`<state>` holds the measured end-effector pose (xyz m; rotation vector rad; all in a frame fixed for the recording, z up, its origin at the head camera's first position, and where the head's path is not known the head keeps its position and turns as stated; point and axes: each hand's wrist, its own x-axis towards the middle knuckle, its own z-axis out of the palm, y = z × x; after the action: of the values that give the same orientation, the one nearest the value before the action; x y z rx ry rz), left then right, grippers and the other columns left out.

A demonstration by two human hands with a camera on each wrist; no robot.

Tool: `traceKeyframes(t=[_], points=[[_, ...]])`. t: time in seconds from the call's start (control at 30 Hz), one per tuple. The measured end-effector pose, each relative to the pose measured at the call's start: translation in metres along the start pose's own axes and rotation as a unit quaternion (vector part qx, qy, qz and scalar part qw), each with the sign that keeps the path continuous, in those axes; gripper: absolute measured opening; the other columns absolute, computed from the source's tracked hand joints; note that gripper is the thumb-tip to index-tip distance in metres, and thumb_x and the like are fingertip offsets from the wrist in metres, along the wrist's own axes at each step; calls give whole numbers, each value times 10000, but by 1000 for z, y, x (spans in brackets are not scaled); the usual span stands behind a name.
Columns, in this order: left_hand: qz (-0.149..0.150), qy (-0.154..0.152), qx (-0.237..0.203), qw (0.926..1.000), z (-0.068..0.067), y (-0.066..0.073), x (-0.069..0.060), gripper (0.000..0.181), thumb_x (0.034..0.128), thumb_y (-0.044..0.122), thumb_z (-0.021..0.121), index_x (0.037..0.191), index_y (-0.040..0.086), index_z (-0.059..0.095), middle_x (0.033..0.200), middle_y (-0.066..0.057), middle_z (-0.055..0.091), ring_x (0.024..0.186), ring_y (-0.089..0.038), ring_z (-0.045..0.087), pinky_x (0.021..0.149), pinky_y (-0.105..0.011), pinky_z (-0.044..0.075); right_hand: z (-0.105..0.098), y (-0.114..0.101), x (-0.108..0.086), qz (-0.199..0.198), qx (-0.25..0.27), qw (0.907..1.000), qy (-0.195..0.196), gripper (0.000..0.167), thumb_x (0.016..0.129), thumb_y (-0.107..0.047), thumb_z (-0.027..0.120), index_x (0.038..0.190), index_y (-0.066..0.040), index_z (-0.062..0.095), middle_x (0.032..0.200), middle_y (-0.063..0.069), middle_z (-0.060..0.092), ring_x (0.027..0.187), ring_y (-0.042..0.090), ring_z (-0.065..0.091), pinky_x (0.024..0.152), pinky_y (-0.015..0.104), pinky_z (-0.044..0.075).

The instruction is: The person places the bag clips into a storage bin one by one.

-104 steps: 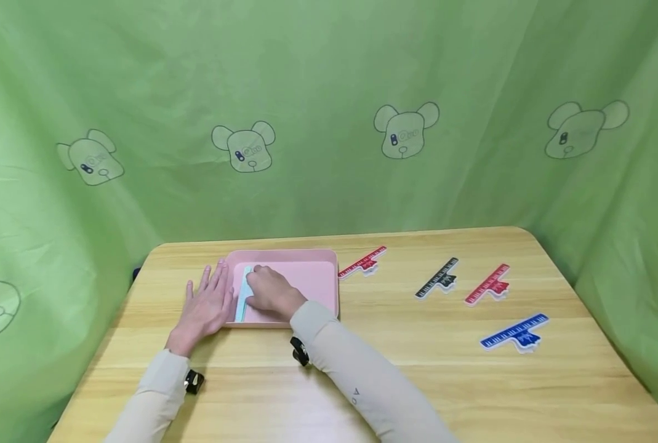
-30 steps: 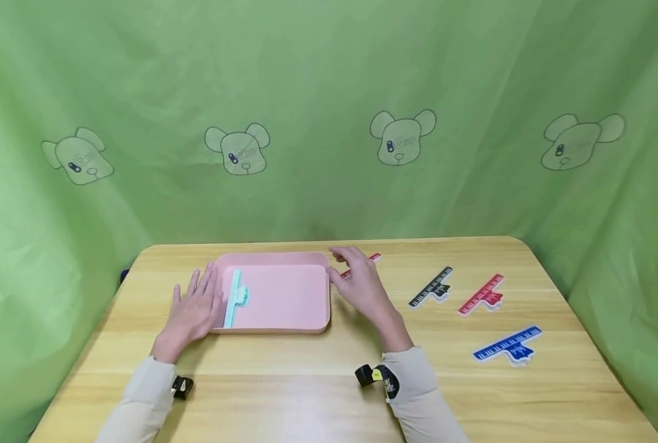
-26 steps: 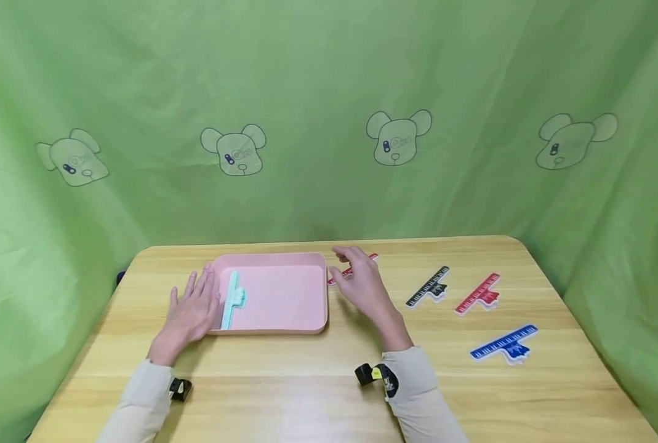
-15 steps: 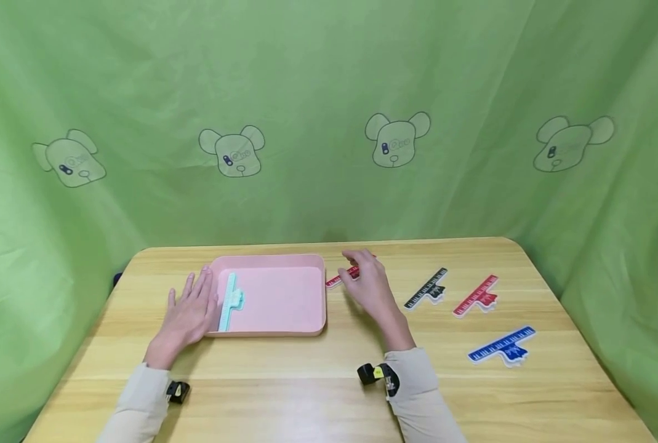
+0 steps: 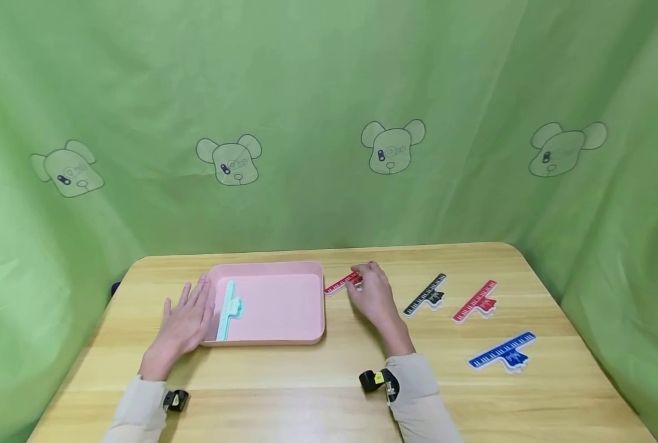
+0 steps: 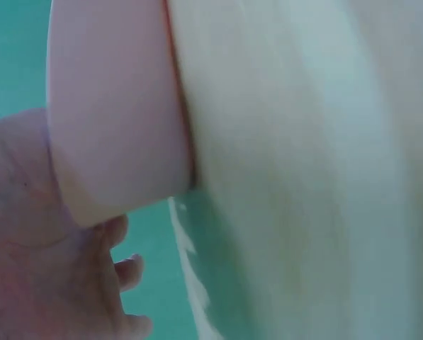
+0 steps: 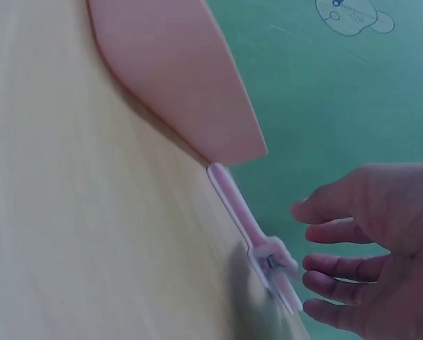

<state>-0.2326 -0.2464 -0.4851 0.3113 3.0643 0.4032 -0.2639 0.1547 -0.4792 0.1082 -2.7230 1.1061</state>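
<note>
A pink tray (image 5: pixel 273 342) stands at the left of the table, with a mint-green ruler clip (image 5: pixel 228 311) lying near its left side. Against the tray's left wall rests the left hand (image 5: pixel 179 326), fingers straight; the left wrist view shows its palm (image 6: pixel 41 248) beside the tray wall (image 6: pixel 119 106). The right hand (image 5: pixel 375 301) hovers over a red ruler clip (image 5: pixel 340 283) just right of the tray, partly covering it. In the right wrist view the right hand (image 7: pixel 381 248) has bent fingers beside that clip (image 7: pixel 236 202), with a gap showing between them.
Farther right on the wooden table (image 5: pixel 284 394) lie a black ruler clip (image 5: pixel 425 295), another red ruler clip (image 5: pixel 475 301) and a blue ruler clip (image 5: pixel 502 351). A green curtain (image 5: pixel 306 203) with printed bear heads hangs behind the table.
The right hand has let go of the mint-green clip, left the tray and moved right to the near red clip. The left hand has stayed at the tray's left side. The head view has shifted slightly.
</note>
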Motion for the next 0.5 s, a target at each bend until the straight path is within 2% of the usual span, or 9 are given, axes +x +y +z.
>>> traceKeyframes(t=[0.17,0.4,0.5], points=[[-92,-22,-107,9999,-3,-2,-1,637,1125,377,185,1630,-1,93,1701,-183,62,1531,-493,64,1135,-791,19,1,5,1,-15,-34,9999,114,459,873,-78,783,1281,84,648,1303,288,573,1181,443,567,1041,558,492],[-129,2,-99,9999,-3,-1,0,640,1124,356,232,1629,-3,73,1700,-199,62,1527,-503,66,1127,-801,33,6,12,2,187,51,9998,-33,514,879,-104,792,1328,75,619,1273,254,574,1149,408,578,1038,521,498],[-93,49,-97,9999,-2,-1,1,637,1123,342,247,1627,-9,78,1698,-202,66,1525,-506,75,1123,-805,42,8,14,2,193,3,9998,26,531,874,-108,798,1335,79,612,1272,257,574,1135,406,586,1022,520,506]])
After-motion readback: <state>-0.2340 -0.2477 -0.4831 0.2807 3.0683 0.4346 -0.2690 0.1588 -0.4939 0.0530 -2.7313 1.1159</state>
